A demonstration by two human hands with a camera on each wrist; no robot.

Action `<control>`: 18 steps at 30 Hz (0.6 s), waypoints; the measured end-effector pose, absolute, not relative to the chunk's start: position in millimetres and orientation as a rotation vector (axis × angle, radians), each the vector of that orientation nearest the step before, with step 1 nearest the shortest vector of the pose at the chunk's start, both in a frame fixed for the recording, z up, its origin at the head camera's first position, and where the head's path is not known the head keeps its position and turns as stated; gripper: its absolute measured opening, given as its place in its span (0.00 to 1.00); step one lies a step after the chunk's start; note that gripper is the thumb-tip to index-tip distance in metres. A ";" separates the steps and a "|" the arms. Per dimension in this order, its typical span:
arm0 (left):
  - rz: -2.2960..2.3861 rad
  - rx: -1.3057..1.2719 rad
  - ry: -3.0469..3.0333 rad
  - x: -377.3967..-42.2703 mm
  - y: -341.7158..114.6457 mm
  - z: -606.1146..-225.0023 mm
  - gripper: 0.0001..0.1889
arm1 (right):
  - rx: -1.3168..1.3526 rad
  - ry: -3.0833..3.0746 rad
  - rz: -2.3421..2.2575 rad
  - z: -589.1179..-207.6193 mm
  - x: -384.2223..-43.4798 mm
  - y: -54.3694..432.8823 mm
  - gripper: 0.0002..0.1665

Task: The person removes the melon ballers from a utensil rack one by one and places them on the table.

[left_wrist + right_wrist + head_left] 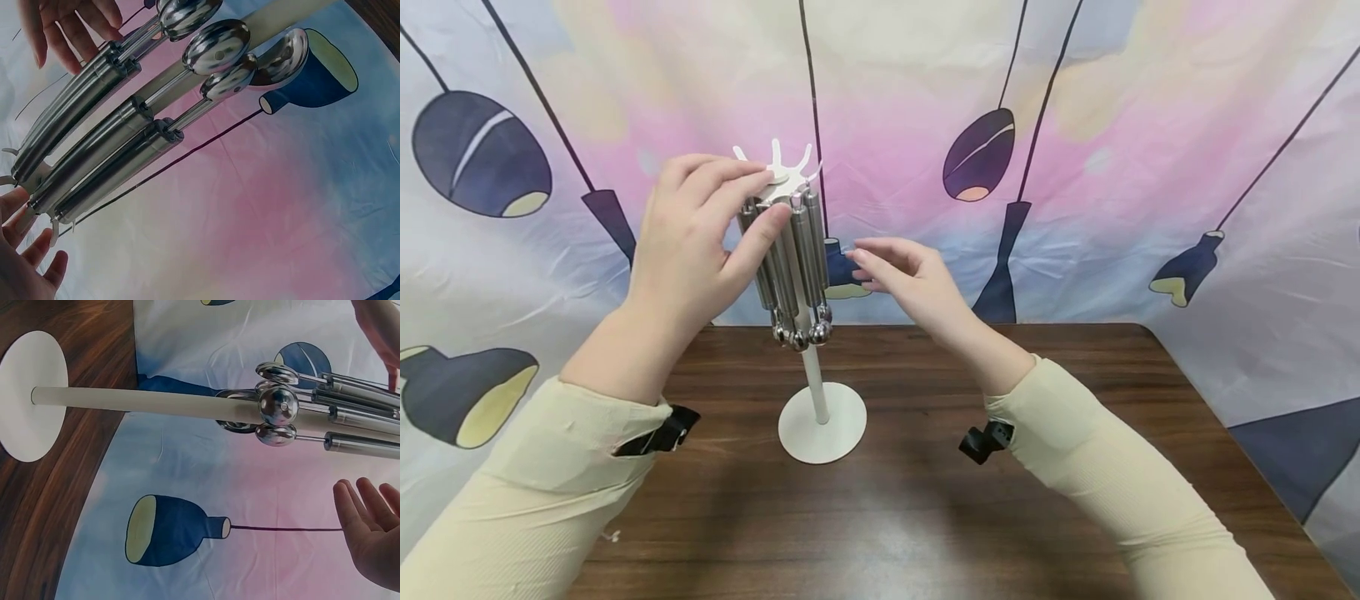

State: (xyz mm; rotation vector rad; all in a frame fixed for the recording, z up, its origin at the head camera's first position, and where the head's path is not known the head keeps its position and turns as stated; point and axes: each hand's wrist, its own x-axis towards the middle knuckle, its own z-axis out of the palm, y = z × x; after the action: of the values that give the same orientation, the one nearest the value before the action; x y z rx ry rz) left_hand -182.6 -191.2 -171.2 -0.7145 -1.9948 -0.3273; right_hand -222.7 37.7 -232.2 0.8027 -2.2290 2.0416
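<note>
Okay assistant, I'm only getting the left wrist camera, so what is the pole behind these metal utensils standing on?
Observer: A flat, round white base, set on the brown wood-grain tabletop.
Operator: Is the right hand touching the metal utensils?
Observer: No, the head view shows a gap between its fingertips and the handles.
Operator: Anything worn at that wrist?
Observer: Yes, a black device sits at the cuff of the cream sleeve.
</note>
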 end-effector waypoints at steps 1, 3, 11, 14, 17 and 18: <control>-0.327 -0.712 -1.995 -182.6 -191.3 -171.0 0.26 | 0.800 -2.228 2.041 -231.8 -223.6 35.5 0.22; -0.321 -0.708 -1.996 -182.9 -191.7 -170.7 0.26 | 0.814 -2.215 2.046 -231.4 -226.2 31.0 0.22; -0.327 -0.681 -1.993 -184.3 -192.1 -171.3 0.25 | 0.883 -2.215 2.030 -228.2 -231.9 16.9 0.24; -0.329 -0.677 -1.992 -184.5 -191.6 -171.3 0.25 | 0.922 -2.215 2.016 -227.8 -233.3 13.7 0.24; -0.329 -0.672 -1.992 -184.8 -191.5 -171.2 0.25 | 0.949 -2.214 2.004 -227.4 -233.9 11.0 0.24; -0.328 -0.672 -1.991 -184.8 -191.6 -171.3 0.25 | 0.952 -2.216 2.003 -227.2 -233.9 10.1 0.24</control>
State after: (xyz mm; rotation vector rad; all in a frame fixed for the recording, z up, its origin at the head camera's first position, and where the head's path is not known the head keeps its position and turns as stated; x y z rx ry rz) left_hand -184.8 -191.6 -171.3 -0.6720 -1.9912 -0.3279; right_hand -233.9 10.1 -227.2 0.9515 -2.2158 2.0031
